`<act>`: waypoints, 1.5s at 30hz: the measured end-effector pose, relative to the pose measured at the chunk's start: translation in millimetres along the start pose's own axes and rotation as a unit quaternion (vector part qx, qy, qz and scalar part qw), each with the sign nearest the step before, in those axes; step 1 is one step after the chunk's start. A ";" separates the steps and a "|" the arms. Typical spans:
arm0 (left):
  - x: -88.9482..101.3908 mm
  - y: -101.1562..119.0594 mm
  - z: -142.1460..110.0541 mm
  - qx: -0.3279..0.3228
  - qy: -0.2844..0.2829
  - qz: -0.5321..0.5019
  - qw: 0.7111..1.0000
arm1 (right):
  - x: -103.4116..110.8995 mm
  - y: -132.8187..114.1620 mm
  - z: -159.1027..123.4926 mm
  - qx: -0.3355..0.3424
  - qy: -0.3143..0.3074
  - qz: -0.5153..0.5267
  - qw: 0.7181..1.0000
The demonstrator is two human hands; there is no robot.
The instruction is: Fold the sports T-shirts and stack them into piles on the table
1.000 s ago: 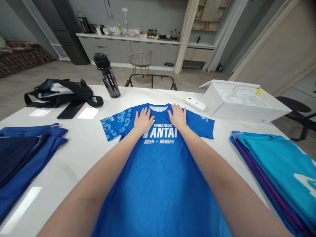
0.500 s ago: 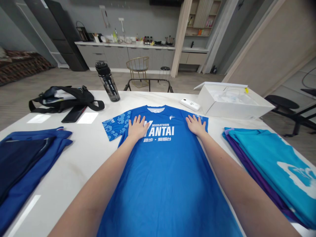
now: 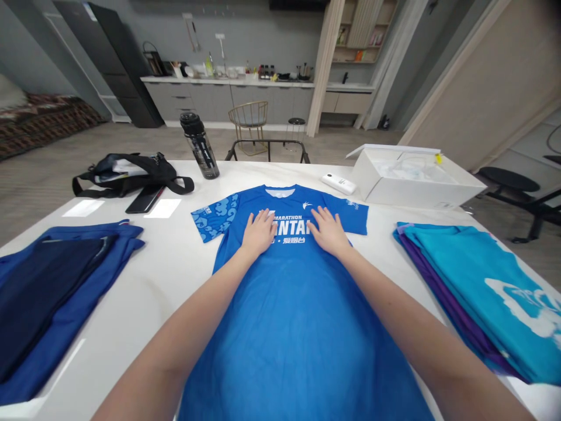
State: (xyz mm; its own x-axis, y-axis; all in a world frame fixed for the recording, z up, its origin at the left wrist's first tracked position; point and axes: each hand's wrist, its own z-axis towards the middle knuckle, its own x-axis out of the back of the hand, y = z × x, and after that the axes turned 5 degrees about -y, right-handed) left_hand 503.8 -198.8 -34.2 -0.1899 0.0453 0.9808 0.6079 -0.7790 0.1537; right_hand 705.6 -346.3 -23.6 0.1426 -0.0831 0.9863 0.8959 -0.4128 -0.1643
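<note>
A blue short-sleeved T-shirt (image 3: 289, 304) lies spread out face up on the white table (image 3: 162, 292), its collar toward the far side. White lettering runs across its chest, and the left sleeve carries a pale wave pattern. My left hand (image 3: 259, 233) rests flat on the chest, covering the left end of the lettering, fingers apart. On the other side of the chest my right hand (image 3: 328, 231) lies with its fingers spread, over the right end of the lettering. Neither hand grips the cloth. The shirt's lower hem is out of view.
Folded dark and blue clothes (image 3: 56, 280) lie at left, folded teal and purple clothes (image 3: 473, 275) at right. Along the far side are a black waist bag (image 3: 131, 175), a phone (image 3: 144, 199), a bottle (image 3: 200, 146), a white device (image 3: 338, 183) and an open white box (image 3: 407, 187).
Both hands have slid inward across the shirt's chest, closer together, now covering both ends of the lettering. The right hand has left the sleeve area. The view has shifted slightly.
</note>
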 end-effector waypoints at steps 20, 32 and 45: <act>17.7 42.8 -172.5 0.030 -0.072 0.003 0.997 | 3.6 -24.0 -172.6 -0.035 -0.049 -0.008 0.998; 22.1 84.9 -253.0 -0.052 -0.071 0.007 0.996 | -5.5 -78.8 -249.3 0.050 -0.057 0.036 0.996; 30.4 69.0 -317.7 0.009 -0.043 0.039 0.998 | 7.7 -75.9 -308.2 0.108 -0.104 0.137 0.979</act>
State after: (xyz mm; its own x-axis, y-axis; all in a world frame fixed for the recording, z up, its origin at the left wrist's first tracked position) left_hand 295.0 -449.8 -32.0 -0.0757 0.0389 0.9964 0.6328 -0.7703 0.0781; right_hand 509.1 -595.2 -8.4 0.4532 0.0319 0.8909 0.8765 -0.1982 -0.4388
